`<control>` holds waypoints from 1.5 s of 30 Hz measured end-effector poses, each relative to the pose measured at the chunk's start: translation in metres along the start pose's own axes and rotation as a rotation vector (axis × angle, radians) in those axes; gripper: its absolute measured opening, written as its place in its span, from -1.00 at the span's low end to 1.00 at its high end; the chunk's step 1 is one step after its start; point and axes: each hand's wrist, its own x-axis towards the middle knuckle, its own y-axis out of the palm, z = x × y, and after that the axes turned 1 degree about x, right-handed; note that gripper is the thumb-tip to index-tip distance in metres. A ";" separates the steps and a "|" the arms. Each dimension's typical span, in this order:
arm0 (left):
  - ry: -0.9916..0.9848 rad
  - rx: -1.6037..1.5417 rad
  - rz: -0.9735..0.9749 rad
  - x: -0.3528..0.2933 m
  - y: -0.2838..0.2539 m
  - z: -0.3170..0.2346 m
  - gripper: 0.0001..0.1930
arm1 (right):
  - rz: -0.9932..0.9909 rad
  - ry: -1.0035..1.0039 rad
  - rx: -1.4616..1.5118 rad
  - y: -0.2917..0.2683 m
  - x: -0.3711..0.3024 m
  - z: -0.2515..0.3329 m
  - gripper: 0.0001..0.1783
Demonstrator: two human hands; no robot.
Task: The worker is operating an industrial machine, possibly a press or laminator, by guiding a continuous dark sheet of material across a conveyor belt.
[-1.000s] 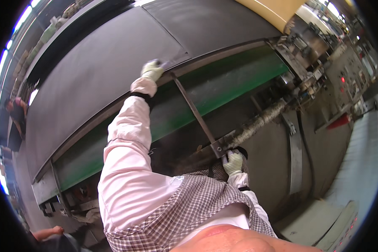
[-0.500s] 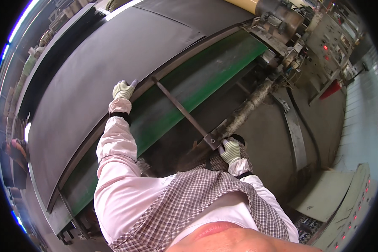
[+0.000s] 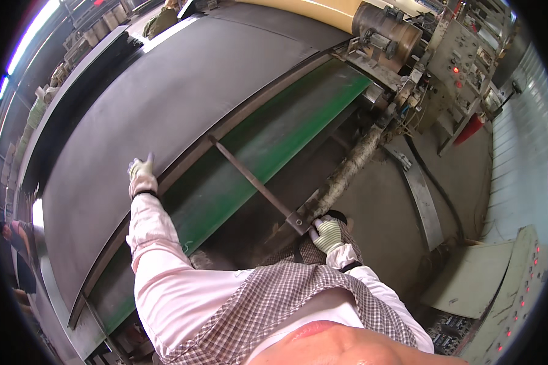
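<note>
A wide dark grey sheet [image 3: 182, 103] covers the table to my left and ahead. My left hand [image 3: 141, 174], in a pale striped glove with bare fingertips, rests on this sheet near its close edge, thumb and fingers apart. Below that edge runs a green belt [image 3: 268, 152], crossed by a metal bar [image 3: 252, 176] with a block at its near end. Close to my body, my right hand [image 3: 329, 236], gloved alike, is closed at the bar's block; its fingertips are partly hidden.
At the far end stand a large roller [image 3: 386, 36] and a control panel [image 3: 460, 61] with red lights. A worn wrapped shaft [image 3: 353, 167] runs alongside the belt. To the right are a floor hose [image 3: 438, 176] and a pale cabinet [image 3: 475, 280]. Another person [image 3: 23, 240] is at the left edge.
My left hand has moved back toward me and left along the sheet's edge. A seam across the sheet has shifted toward the roller. My right hand stays at the bar's block.
</note>
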 end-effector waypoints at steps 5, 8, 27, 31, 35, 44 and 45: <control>0.349 0.095 0.139 -0.040 -0.007 -0.059 -0.19 | 0.025 -0.004 0.033 -0.004 0.001 0.003 -0.78; 0.419 0.086 0.158 -0.045 -0.009 -0.099 -0.19 | 0.039 -0.007 0.006 0.002 0.004 -0.002 -0.79; 0.850 -0.040 0.541 -0.091 0.009 -0.322 -0.24 | 0.054 -0.007 0.035 0.001 0.006 -0.004 -0.79; 0.949 0.004 0.603 -0.084 0.015 -0.286 -0.26 | 0.021 -0.035 -0.006 0.003 0.004 -0.004 -0.82; 0.963 0.300 0.374 -0.030 0.047 -0.161 -0.44 | 0.050 -0.037 -0.028 0.007 0.000 -0.006 -0.81; -0.048 0.053 0.200 -0.052 -0.026 0.085 -0.16 | 0.004 -0.037 -0.063 0.031 -0.012 -0.035 -0.79; -0.025 0.055 0.188 -0.057 -0.030 0.086 -0.17 | 0.004 -0.051 -0.055 0.032 -0.011 -0.035 -0.78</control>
